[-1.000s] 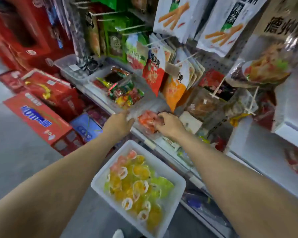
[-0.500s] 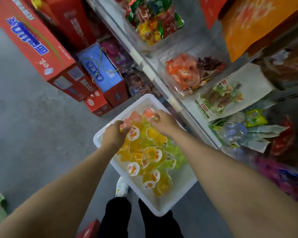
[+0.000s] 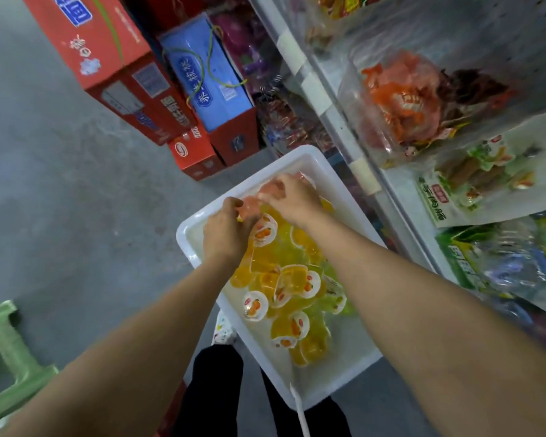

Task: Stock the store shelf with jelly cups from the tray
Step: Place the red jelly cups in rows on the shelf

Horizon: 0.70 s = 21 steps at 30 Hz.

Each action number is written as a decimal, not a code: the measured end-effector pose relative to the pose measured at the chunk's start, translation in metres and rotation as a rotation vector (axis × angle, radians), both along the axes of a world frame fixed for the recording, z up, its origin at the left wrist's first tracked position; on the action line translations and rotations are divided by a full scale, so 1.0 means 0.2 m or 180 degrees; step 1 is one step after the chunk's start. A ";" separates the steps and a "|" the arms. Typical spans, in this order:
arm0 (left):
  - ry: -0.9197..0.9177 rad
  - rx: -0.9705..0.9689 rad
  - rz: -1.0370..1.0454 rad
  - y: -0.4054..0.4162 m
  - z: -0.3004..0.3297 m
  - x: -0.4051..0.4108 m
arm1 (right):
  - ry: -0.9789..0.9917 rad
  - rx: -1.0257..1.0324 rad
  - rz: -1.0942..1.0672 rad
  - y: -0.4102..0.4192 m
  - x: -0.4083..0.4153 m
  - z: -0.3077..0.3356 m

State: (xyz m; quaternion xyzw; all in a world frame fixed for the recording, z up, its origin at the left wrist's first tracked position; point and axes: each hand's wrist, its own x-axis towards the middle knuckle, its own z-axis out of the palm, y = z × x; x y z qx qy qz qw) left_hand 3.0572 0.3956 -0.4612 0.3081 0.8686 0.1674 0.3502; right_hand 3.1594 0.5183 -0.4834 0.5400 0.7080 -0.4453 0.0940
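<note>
Both hands are down in the far end of the white tray [image 3: 353, 370]. The left hand [image 3: 224, 234] has its fingers curled round a pink jelly cup [image 3: 249, 206]; the right hand [image 3: 293, 200] pinches another pink cup [image 3: 271, 188], though blur hides how many it holds. Orange and yellow jelly cups [image 3: 290, 285] crowd the tray's middle, partly covered by the forearms. The store shelf [image 3: 401, 190] stands just right of the tray, its packets blurred. Red boxes [image 3: 114, 70] sit on the floor beyond, and a green stool [image 3: 7, 351] is cut off at left.
</note>
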 end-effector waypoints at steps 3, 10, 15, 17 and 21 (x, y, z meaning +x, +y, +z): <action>0.0002 0.0052 -0.0011 -0.01 -0.01 -0.01 | -0.0119 0.0070 0.0136 -0.01 0.01 0.00; -0.0131 0.0057 -0.0037 -0.01 0.00 -0.01 | 0.0495 -0.0013 -0.0073 -0.11 0.11 0.02; -0.0304 0.0015 -0.0049 -0.02 -0.01 -0.04 | 0.0894 -0.0453 -0.0813 -0.16 0.18 0.00; -0.0406 -0.0059 -0.0165 -0.01 -0.02 -0.06 | 0.0947 -0.0653 -0.1046 -0.14 0.19 -0.01; -0.0291 -0.0409 -0.0705 0.07 -0.04 -0.09 | 0.1074 -0.0845 -0.1317 -0.12 0.23 -0.04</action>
